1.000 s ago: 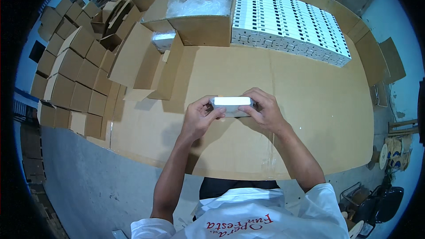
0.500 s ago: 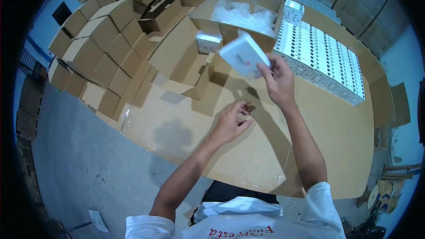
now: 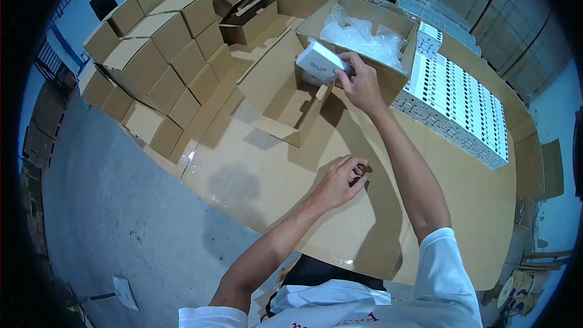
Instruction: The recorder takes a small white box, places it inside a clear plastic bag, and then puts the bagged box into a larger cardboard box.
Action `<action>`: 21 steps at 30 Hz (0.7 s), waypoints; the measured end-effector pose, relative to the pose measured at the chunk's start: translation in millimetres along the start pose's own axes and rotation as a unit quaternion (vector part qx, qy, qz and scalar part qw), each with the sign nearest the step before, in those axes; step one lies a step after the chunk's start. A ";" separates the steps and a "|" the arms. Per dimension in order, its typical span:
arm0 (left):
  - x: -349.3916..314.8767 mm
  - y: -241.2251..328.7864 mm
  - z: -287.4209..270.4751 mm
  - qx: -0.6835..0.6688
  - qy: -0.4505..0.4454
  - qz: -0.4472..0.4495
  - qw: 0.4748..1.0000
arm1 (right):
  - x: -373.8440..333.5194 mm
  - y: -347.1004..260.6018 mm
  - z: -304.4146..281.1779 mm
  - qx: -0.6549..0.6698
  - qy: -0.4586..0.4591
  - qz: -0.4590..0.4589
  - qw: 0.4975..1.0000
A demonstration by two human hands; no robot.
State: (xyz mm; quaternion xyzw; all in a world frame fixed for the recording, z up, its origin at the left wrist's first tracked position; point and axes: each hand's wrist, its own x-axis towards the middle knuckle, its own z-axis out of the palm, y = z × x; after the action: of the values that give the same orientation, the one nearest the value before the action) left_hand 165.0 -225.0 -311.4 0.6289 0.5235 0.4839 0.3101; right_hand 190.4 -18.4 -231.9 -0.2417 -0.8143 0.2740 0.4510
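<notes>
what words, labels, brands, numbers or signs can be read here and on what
White box in the right hand: dark and red print, too small to read.
White shirt: red lettering, cut off, not readable whole.
Stacked white boxes: dark marks, too small to read.

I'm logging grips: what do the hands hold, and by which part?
Right hand: flat white rectangular box, by its right end. Left hand: nothing visible.

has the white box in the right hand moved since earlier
Yes. Judged against the open carton, the white box has moved left and away from the person, toward the carton's far end.
</notes>
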 end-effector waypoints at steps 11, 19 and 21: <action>-1.2 -5.7 -2.7 0.014 -0.001 0.006 1.000 | 12.3 -4.3 0.5 -0.076 -0.080 -0.075 0.991; -1.3 -7.7 -2.5 0.040 -0.013 -0.003 0.999 | 13.1 6.1 23.9 -0.178 -0.129 -0.068 0.973; 0.5 -7.3 -1.5 0.034 -0.013 -0.001 0.999 | 14.4 11.4 24.1 -0.188 -0.099 -0.092 0.973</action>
State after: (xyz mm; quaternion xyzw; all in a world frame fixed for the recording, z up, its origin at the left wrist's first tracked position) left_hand 161.0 -222.9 -317.4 0.6448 0.5366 0.4570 0.2957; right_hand 164.3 -6.3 -241.5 -0.2175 -0.9105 0.0961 0.3383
